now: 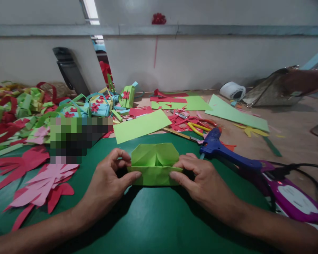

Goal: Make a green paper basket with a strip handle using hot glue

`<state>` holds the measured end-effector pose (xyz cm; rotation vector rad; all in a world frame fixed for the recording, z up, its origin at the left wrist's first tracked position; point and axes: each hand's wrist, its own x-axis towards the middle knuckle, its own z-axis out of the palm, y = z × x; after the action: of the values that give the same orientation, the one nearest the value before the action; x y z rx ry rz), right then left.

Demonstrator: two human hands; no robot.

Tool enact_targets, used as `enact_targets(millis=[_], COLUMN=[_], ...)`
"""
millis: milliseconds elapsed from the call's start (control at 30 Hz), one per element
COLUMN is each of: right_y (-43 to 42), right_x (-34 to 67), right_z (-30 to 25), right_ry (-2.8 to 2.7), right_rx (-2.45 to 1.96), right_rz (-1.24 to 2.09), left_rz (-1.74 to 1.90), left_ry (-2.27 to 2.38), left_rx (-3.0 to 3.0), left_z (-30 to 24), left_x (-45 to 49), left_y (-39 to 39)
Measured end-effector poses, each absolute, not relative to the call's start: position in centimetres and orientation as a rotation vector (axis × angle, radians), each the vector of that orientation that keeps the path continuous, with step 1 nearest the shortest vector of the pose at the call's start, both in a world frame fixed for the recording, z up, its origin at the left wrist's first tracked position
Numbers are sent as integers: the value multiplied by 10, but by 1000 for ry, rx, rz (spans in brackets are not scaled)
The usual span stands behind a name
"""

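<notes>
A folded light-green paper piece (155, 164) lies on a dark green sheet (148, 218) in front of me. My left hand (108, 183) pinches its left end between thumb and fingers. Its right end is pinched the same way by my right hand (198, 178). The paper's top shows two flaps folded toward the middle, with a folded band along the bottom edge.
A blue glue gun (222, 150) lies right of the paper, its cable running right. Scissors with yellow handles (198, 127) sit among red scraps. Green paper sheets (141, 126), paper baskets (100, 104) and pink and red cut-outs (39, 183) fill the left. A tape roll (231, 90) sits far right.
</notes>
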<state>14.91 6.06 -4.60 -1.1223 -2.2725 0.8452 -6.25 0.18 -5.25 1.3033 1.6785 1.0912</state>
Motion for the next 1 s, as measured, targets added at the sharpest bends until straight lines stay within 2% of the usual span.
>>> enact_targets(millis=[367,600,1000], right_y=[58,59,56], right_x=[151,152,153], right_z=[-43,-43,-41], right_ry=[-2260,-2229,-2126], right_rx=[-975,-1006,-1161], right_rz=[774,809,884], left_rz=[859,901,868], left_ry=[1369,1180,1365], left_rx=[1280,1038,1120], left_z=[-42,-48,-53], left_x=[-64,-59,-58], left_y=[9,13,12])
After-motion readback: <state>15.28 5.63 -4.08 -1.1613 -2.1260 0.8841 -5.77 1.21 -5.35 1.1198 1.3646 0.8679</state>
